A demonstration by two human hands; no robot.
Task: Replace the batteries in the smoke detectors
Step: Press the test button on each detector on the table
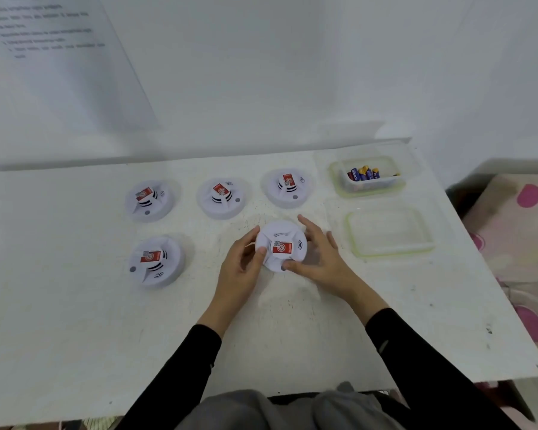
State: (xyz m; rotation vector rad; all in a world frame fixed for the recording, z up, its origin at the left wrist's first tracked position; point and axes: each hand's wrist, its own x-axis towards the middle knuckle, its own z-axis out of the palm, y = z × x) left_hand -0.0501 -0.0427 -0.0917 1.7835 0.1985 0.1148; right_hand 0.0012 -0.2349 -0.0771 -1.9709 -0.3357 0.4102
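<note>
A round white smoke detector (280,245) with a red label sits in the middle of the white table (75,305), face up. My left hand (241,268) grips its left rim, thumb on top. My right hand (319,257) grips its right and front rim. Three more detectors stand in a back row: one at the left (148,200), one in the middle (221,197), one at the right (288,187). Another detector (156,261) lies at the front left. A clear container (367,176) at the back right holds several blue batteries.
An empty clear container (389,231) with a greenish rim stands right of my hands. A printed sheet (53,57) hangs on the wall at the back left. A pink-dotted cloth (516,231) lies beyond the table's right edge.
</note>
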